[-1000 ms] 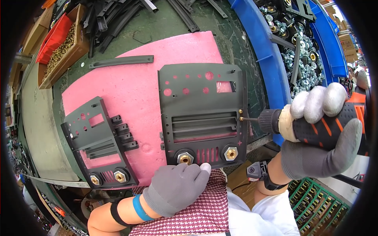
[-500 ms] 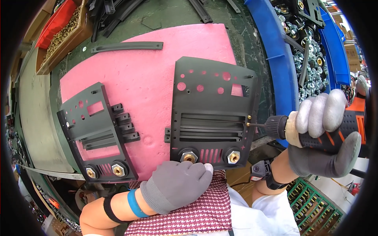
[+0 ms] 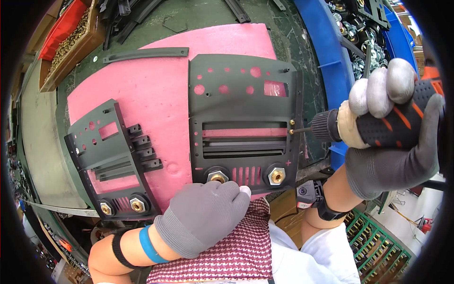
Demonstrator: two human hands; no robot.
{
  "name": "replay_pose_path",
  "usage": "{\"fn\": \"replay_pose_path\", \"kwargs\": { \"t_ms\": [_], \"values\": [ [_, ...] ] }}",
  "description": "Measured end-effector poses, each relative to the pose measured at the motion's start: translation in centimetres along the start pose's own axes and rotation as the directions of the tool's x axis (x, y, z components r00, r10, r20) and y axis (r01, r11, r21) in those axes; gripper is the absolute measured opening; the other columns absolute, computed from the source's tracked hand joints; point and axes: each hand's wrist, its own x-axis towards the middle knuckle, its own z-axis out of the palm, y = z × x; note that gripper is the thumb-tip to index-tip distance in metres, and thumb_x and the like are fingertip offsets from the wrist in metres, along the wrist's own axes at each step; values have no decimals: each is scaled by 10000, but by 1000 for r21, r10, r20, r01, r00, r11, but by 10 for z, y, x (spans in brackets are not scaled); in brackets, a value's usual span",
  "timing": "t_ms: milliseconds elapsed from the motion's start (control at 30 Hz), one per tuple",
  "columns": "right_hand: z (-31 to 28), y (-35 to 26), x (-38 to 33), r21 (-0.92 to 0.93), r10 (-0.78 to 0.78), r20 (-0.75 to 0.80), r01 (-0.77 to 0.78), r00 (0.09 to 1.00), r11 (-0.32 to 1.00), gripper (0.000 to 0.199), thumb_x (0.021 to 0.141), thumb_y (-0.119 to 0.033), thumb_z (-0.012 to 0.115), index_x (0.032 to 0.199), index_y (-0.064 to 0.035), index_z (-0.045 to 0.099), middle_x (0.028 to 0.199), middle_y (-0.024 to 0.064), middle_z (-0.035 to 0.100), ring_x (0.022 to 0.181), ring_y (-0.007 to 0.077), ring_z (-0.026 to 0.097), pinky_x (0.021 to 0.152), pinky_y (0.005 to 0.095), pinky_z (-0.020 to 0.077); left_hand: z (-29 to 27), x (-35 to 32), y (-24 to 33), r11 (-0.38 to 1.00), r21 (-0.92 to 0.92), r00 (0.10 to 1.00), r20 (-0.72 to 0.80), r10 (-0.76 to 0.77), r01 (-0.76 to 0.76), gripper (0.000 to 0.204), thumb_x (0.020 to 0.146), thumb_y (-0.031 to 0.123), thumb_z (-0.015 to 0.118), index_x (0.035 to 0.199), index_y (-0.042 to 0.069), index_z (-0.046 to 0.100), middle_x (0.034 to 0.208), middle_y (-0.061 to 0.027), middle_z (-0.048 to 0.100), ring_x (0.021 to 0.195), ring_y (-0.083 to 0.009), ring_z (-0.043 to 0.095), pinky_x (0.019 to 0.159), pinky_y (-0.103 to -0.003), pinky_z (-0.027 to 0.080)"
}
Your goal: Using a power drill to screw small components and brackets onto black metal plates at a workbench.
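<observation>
The right hand (image 3: 395, 158) wraps its gloved fingers round a power screwdriver (image 3: 385, 125); left of them, its bit (image 3: 305, 130) meets a brass screw (image 3: 292, 132) on the dark panel (image 3: 236, 110). The left hand (image 3: 203, 213) has curled fingers at the panel's lower edge, beside a hex nut (image 3: 218, 177); whether they pinch anything cannot be told. Beyond them lies pink foam (image 3: 156, 90).

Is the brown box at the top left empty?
Not empty: small brass-coloured pieces show inside the brown box. I can't tell how deep.
</observation>
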Motion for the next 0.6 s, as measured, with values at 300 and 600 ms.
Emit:
{"fn": "replay_pose_path", "kwargs": {
  "t_ms": [300, 600],
  "values": [
    [2, -7, -8, -19, -1, -65, 0, 998, 1000, 235, 912, -282, 450, 794, -92, 381, 753, 32, 306, 612, 133, 323, 572, 275, 295, -13, 3, 11, 999, -36, 998, -55, 38, -40, 227, 753, 97, 654, 978, 67, 668, 630, 9, 452, 522, -117, 504, 404, -269, 354],
    [1, -10, -14, -46, -14, -56, 12, 998, 999, 255, 894, -298, 481, 781, -95, 378, 724, 23, 315, 591, 126, 329, 555, 264, 300, -7, 8, 8, 996, 21, 995, -57, 83, -82, 197, 769, 128, 678, 958, 76, 658, 620, 5, 428, 493, -132, 489, 404, -285, 363]
  ]
}}
